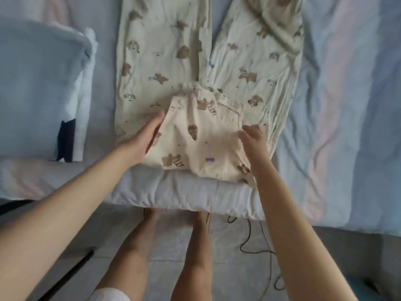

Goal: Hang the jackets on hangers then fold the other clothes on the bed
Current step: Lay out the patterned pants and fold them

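Far left: pale blue pillow (36, 79), with a dark navy patch (66, 140) at its near right corner. Below: light tiled floor (171, 235). On floor, right of centre: thin black cable (250, 232), looped. Lower left: black rod (69, 273), lying diagonally.

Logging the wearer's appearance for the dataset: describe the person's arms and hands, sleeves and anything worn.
Both arms are bare along all that shows, with no sleeves. The left hand and right hand wear no gloves. No watch, bracelet or ring shows, though the picture is slightly blurred.
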